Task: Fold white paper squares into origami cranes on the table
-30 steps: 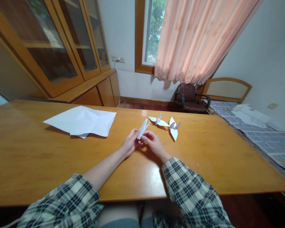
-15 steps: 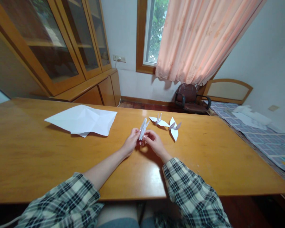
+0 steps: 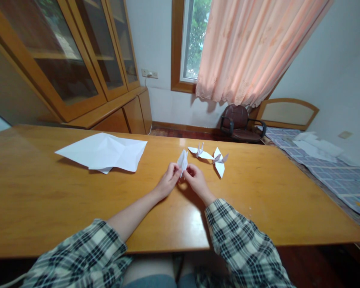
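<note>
A small piece of folded white paper (image 3: pixel 183 161) stands upright between my hands, its pointed layers facing away from me. My left hand (image 3: pixel 168 180) pinches its lower left side with thumb and fingers. On the other side, my right hand (image 3: pixel 195 179) grips the lower right edge, fingers bent in. The fingertips beneath the paper are partly hidden. Just beyond my right hand lie two finished paper cranes: one (image 3: pixel 200 152) with wings spread, the other (image 3: pixel 219 161) touching or almost touching it at a wing tip.
Creased white paper sheets (image 3: pixel 108 154) lie on the left of the wooden table (image 3: pixel 78 212). Behind the table are a glass-door cabinet (image 3: pixel 87 52), a brown armchair (image 3: pixel 240 122) and a pink curtain (image 3: pixel 252 48). A bed (image 3: pixel 324 160) stands along the right.
The folded paper has turned in my hands and shows more of its broad face. My left hand's fingers have shifted to pinch lower on it. The cranes and sheets stay put.
</note>
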Demonstrator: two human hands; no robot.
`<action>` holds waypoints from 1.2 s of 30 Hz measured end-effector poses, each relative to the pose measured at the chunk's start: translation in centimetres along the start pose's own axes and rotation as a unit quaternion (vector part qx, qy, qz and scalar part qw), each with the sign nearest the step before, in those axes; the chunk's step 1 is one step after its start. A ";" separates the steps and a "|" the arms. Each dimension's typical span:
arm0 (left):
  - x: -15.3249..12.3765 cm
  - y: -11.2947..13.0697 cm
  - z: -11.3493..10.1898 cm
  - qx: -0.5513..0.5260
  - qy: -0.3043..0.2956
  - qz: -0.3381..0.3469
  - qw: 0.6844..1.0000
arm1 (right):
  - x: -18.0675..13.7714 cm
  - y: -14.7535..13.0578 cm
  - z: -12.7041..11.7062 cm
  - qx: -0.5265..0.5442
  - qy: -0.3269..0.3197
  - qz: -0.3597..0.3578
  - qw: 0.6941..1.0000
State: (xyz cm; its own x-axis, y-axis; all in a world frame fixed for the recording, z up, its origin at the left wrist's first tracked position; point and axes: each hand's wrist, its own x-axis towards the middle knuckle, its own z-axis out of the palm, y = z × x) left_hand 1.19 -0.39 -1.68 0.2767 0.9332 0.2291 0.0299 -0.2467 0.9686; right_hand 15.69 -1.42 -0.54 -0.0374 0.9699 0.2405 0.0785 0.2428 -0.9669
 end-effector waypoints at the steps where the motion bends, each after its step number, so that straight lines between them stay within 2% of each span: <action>1: 0.0 0.0 -0.1 0.006 -0.002 0.001 1.000 | 0.0 0.0 -0.1 -0.012 0.010 -0.007 1.000; 5: 0.3 0.0 -0.2 0.041 0.004 0.016 0.999 | 0.1 -0.1 -0.4 -0.065 0.032 -0.051 0.996; 9: 0.4 0.3 -0.3 0.047 0.020 0.024 0.998 | 0.0 -0.1 -0.4 -0.068 0.037 -0.074 0.994; 14: 0.3 1.0 -0.2 0.008 0.039 0.037 0.999 | 0.2 0.6 -0.4 -0.031 0.061 -0.056 0.996; 17: 0.5 0.9 -0.4 -0.021 0.051 0.034 0.998 | 0.4 0.9 -0.5 0.017 0.054 -0.036 0.998; 21: 1.1 0.4 -0.9 0.023 0.033 0.052 0.998 | 0.6 0.6 -0.7 0.095 0.018 -0.002 0.995; 24: 1.3 0.0 -1.3 0.054 0.020 0.071 0.996 | 0.6 0.5 -0.8 0.104 -0.004 0.008 0.995; 27: 1.4 -0.2 -1.5 0.058 0.019 0.093 0.994 | 0.5 0.4 -0.9 0.069 0.002 -0.022 0.997; 33: 1.1 0.0 -1.7 0.005 0.022 0.125 0.992 | 0.2 -0.4 -1.1 -0.070 0.048 -0.151 0.985; 36: 1.1 0.4 -2.0 0.050 0.018 0.149 0.987 | 0.1 -0.6 -1.2 -0.097 0.051 -0.175 0.978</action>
State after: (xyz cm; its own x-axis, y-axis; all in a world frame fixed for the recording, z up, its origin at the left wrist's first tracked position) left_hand -0.42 1.01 -0.81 0.2529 0.8240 0.5070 0.0470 -0.5339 0.8442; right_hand 16.79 -1.43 0.19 0.0027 0.8207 0.5714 0.2671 0.5501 -0.7913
